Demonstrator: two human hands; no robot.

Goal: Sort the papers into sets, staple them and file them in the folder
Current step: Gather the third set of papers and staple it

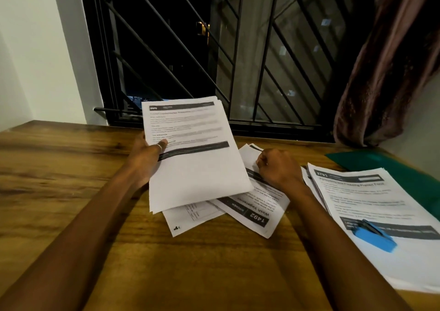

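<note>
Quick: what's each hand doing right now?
Left hand: holds the raised sheaf of white printed papers.
Right hand: fingers curled on the loose white sheets on the wooden table; grip cannot be told.

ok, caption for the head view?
Left hand holds a paper set above loose sheets; blue stapler sits on right stack.

The left forearm (95, 215) and right forearm (314, 227) are bare to the wrists, the left grip (147, 153) wears a plain silvery ring (159, 147) on its thumb, and the right grip (278, 168) shows a faint glint on one finger.
</note>
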